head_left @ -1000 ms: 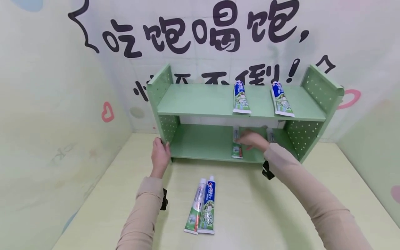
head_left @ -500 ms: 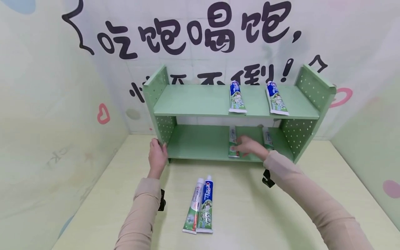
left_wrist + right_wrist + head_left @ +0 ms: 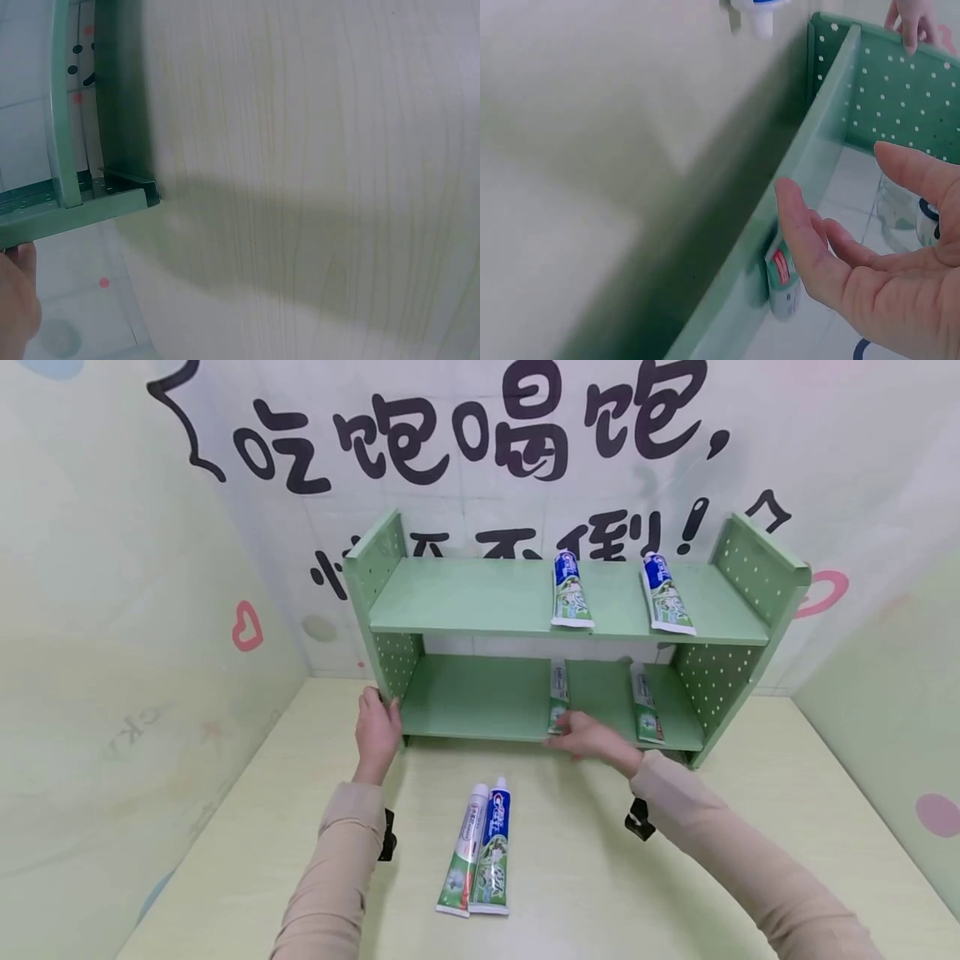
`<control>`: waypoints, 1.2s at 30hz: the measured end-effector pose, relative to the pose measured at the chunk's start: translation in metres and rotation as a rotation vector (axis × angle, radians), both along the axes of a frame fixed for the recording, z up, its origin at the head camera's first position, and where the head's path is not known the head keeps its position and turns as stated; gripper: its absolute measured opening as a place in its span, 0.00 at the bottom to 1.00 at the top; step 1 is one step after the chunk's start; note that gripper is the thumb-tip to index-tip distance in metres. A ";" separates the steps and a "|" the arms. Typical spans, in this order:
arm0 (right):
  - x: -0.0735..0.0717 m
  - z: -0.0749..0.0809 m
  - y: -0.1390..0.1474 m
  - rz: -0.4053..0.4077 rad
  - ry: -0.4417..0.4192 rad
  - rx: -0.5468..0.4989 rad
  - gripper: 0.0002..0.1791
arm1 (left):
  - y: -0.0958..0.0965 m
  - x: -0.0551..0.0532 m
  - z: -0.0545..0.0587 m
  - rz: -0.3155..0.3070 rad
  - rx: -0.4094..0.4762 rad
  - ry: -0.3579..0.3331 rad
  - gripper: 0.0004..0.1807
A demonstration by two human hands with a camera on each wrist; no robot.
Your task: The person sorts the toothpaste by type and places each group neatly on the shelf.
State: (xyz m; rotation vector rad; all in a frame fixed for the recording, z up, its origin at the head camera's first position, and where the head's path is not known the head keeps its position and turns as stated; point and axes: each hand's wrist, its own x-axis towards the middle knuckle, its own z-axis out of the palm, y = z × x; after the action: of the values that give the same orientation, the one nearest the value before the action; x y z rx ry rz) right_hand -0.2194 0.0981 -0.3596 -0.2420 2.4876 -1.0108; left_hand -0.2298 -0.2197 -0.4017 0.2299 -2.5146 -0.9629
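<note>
My left hand (image 3: 377, 731) grips the front edge of the left side panel of a green two-tier shelf (image 3: 457, 597). At the lower tier's front edge, my right hand (image 3: 592, 742) is beside the bottom end of a white-and-green toothpaste tube (image 3: 558, 689), overlapping it in the head view. In the right wrist view the right hand (image 3: 885, 274) has its thumb and fingers apart, holding nothing, with a toothpaste tube (image 3: 784, 289) just beyond the fingers. A second white-and-green toothpaste tube (image 3: 645, 702) lies farther right on that tier.
On the upper tier lie two blue-and-green toothpaste tubes (image 3: 570, 589). In front of the shelf, a white-and-green tube (image 3: 462, 852) and a blue-and-green tube (image 3: 493, 852) lie side by side on the pale wooden table (image 3: 585, 877). Walls (image 3: 112, 610) stand behind and at both sides.
My right hand has drawn back from over the tube to the lower tier's front edge, uncovering the right-hand tube. My left hand keeps its hold on the side panel.
</note>
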 end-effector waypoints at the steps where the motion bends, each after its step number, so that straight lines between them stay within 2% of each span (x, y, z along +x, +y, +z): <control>1: 0.003 -0.002 -0.002 -0.002 -0.003 -0.013 0.32 | 0.000 0.000 0.000 0.000 -0.001 0.000 0.15; 9: 0.023 -0.021 -0.016 -0.002 -0.049 -0.095 0.32 | 0.000 -0.001 -0.001 0.002 0.004 -0.008 0.16; 21: 0.050 -0.046 -0.046 0.008 -0.079 -0.106 0.31 | 0.000 -0.002 -0.001 0.003 0.014 -0.013 0.16; 32: 0.065 -0.064 -0.062 0.013 -0.107 -0.148 0.32 | 0.000 0.000 0.001 0.004 0.018 -0.014 0.16; 36: 0.070 -0.069 -0.067 -0.003 -0.078 -0.149 0.29 | 0.000 0.000 0.001 0.004 0.018 -0.026 0.16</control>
State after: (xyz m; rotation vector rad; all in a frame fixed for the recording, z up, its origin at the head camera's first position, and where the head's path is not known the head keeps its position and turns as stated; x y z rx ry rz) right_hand -0.1498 0.0315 -0.4285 -0.2408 2.3466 -1.1855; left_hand -0.2300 -0.2199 -0.4007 0.2545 -2.5289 -0.9873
